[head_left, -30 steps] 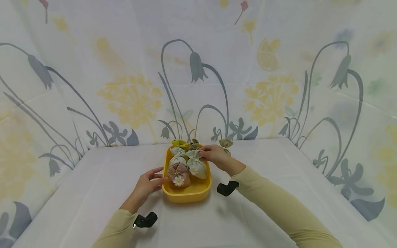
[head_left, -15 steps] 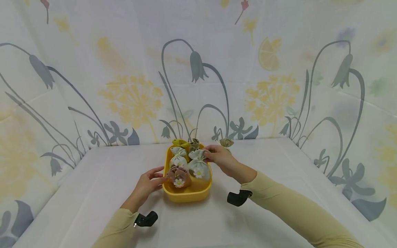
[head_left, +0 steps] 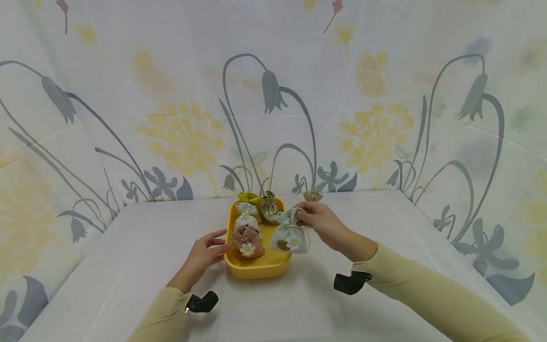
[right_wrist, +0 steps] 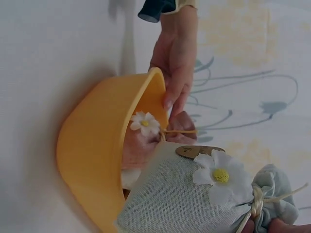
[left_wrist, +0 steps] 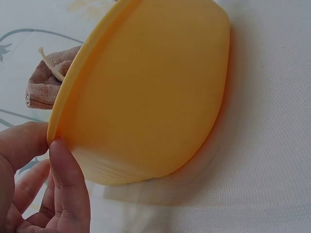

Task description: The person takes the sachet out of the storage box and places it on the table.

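My right hand (head_left: 331, 228) pinches the gathered neck of a pale mint drawstring pouch (head_left: 282, 237). The pouch hangs over the right rim of a yellow plastic bin (head_left: 256, 272); a white daisy and a brown tag show on it in the right wrist view. At the bin's left side, my left hand (head_left: 202, 259) pinches the rim between thumb and finger, as the left wrist view shows. Inside the bin are a dusty-pink pouch (head_left: 249, 240) at front left, another pale pouch (head_left: 247, 211) behind it, a mustard pouch (head_left: 249, 197) and an olive-brown pouch (head_left: 270, 209) at the back.
A beige pouch (head_left: 313, 195) stands on the white-covered table outside the bin, partly hidden behind my right hand. A white cloth backdrop (head_left: 273, 133) printed with flowers rises at the table's far edge. Each wrist carries a black camera (head_left: 350, 283).
My right hand has lifted the pale mint pouch from the bin's right side and drawn it rightward and nearer, uncovering the olive-brown pouch. My left hand has stayed on the rim.
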Motion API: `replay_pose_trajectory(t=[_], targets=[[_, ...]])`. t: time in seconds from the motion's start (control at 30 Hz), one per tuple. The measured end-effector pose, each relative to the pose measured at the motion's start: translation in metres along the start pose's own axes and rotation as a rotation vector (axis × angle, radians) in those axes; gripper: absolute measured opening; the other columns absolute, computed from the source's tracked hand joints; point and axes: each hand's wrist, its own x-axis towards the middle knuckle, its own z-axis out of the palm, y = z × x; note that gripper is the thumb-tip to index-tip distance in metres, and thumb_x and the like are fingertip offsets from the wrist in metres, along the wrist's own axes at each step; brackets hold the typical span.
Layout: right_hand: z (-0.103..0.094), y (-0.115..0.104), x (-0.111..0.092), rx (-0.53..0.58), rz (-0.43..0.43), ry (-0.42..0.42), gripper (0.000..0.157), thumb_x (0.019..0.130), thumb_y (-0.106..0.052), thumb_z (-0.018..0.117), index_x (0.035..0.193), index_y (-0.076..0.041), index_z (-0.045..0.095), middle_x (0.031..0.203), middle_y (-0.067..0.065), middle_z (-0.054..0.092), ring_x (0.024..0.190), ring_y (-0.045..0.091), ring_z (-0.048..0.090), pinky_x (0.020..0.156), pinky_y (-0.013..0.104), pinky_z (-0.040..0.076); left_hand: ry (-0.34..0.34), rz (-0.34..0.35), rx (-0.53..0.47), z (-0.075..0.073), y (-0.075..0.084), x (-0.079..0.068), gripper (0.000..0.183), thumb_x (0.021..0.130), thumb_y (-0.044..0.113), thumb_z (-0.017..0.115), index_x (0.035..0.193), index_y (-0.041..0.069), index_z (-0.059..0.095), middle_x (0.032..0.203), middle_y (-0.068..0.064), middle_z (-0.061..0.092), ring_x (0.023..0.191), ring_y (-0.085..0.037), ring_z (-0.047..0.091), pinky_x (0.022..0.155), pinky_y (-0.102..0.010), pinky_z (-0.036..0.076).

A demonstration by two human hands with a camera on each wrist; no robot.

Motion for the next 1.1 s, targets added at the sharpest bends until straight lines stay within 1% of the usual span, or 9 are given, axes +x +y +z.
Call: replay_pose_trajectory(t=[0.13,0.27,0.37,0.6,0.8,1.1], targets=[[-0.014,-0.001,-0.007,-0.004,-0.032,0.002,0.027,0.097,-0.001,0.043,0.117,0.017,0.048,0.107,0.011,0.057,0.088,0.01,0.055,0.082,0.025,0.049,-0.001,0.003,0.006,0.0,-0.001,0.0,0.054,0.085,0.018,0.069,0.134,0.008,0.049,0.115,-0.016,0.053,0.098,-0.025,0.059,0.082,-0.036,0.052],[-0.031,-0.002,-0.01,-0.015,-0.064,0.023,0.026,0.097,-0.001,0.042,0.115,0.018,0.047,0.097,0.005,0.059,0.085,0.009,0.056,0.079,0.022,0.049,0.0,0.003,0.006,0.0,-0.001,0.0,0.054,0.084,0.018,0.069,0.134,0.008,0.049,0.114,-0.015,0.053,0.097,-0.025,0.059,0.081,-0.035,0.052],[-0.044,-0.002,-0.012,-0.026,-0.078,0.042,0.028,0.098,-0.001,0.041,0.116,0.019,0.045,0.093,0.0,0.058,0.084,0.007,0.055,0.078,0.021,0.048,0.001,0.001,0.005,0.0,-0.001,0.0,0.054,0.084,0.018,0.069,0.133,0.008,0.049,0.114,-0.015,0.053,0.097,-0.024,0.059,0.081,-0.035,0.052],[-0.073,-0.001,-0.015,-0.062,-0.064,0.11,0.034,0.1,-0.004,0.037,0.124,0.02,0.039,0.094,-0.004,0.056,0.085,0.004,0.053,0.079,0.019,0.046,0.004,-0.001,0.002,0.001,0.0,0.0,0.053,0.085,0.018,0.069,0.133,0.008,0.049,0.114,-0.015,0.053,0.097,-0.025,0.059,0.081,-0.035,0.053],[-0.092,0.005,-0.008,-0.063,-0.053,0.165,0.034,0.1,-0.004,0.035,0.124,0.02,0.037,0.094,-0.006,0.054,0.085,0.001,0.052,0.078,0.017,0.045,0.008,-0.006,0.004,0.001,-0.001,0.001,0.054,0.085,0.018,0.069,0.134,0.009,0.049,0.115,-0.016,0.053,0.098,-0.025,0.059,0.081,-0.035,0.053],[-0.115,0.027,0.013,-0.047,-0.068,0.204,0.031,0.099,-0.002,0.034,0.121,0.021,0.036,0.089,-0.01,0.054,0.082,0.0,0.052,0.077,0.016,0.043,0.006,0.0,-0.004,0.001,0.0,0.001,0.053,0.085,0.018,0.069,0.133,0.008,0.049,0.116,-0.017,0.052,0.098,-0.026,0.058,0.081,-0.035,0.053]])
